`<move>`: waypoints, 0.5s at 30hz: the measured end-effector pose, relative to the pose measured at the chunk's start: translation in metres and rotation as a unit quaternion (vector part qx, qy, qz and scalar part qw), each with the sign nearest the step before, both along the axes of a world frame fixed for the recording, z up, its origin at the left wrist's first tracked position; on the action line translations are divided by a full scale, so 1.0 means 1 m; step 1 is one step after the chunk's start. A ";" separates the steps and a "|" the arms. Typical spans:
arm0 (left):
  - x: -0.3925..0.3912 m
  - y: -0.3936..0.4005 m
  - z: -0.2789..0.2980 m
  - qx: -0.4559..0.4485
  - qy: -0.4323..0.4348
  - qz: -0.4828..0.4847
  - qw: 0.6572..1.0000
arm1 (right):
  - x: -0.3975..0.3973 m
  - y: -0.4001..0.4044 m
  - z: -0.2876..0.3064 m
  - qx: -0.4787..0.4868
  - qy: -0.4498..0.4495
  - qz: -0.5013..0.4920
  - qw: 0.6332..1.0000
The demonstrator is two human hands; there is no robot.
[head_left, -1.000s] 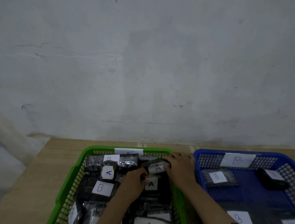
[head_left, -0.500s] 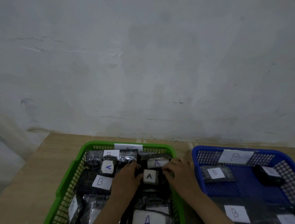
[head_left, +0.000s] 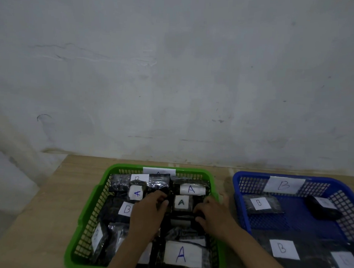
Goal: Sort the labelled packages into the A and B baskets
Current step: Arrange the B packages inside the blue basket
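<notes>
The green basket [head_left: 87, 211], tagged A [head_left: 159, 170] on its far wall, holds several black packages with white labels. A small package marked A [head_left: 181, 203] lies in its middle. My left hand [head_left: 148, 211] presses its left side and my right hand [head_left: 213, 214] curls against its right side. Behind it lies a long A package [head_left: 192, 189]. Packages marked B [head_left: 126, 208] sit to the left, partly under my left hand. The blue basket [head_left: 236, 189], tagged B [head_left: 284, 185], stands on the right.
In the blue basket lie a B package [head_left: 259, 203], a black box [head_left: 323, 209] and a large B package [head_left: 283, 249]. A big A package [head_left: 181, 253] fills the green basket's front. Both baskets sit on a wooden table [head_left: 46, 219] against a grey wall.
My right hand set the long A package down at the back of the green basket and drew back. Both hands have now closed in on the small A package.
</notes>
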State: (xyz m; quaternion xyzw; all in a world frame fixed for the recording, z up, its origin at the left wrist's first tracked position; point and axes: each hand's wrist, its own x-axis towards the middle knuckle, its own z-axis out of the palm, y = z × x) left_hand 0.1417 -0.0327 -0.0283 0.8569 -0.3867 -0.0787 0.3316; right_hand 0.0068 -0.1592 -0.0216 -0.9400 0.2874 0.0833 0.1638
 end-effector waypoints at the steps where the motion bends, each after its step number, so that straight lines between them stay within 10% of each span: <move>1: 0.000 0.001 0.001 -0.016 0.012 0.010 1.000 | -0.003 0.001 0.003 0.012 -0.032 -0.012 0.999; 8: -0.007 0.004 0.011 -0.019 0.114 -0.047 0.992 | -0.016 0.002 0.016 0.095 -0.251 -0.099 0.958; 15: -0.018 0.004 0.023 -0.097 0.214 -0.009 0.972 | -0.023 0.007 0.017 0.141 -0.262 -0.148 0.943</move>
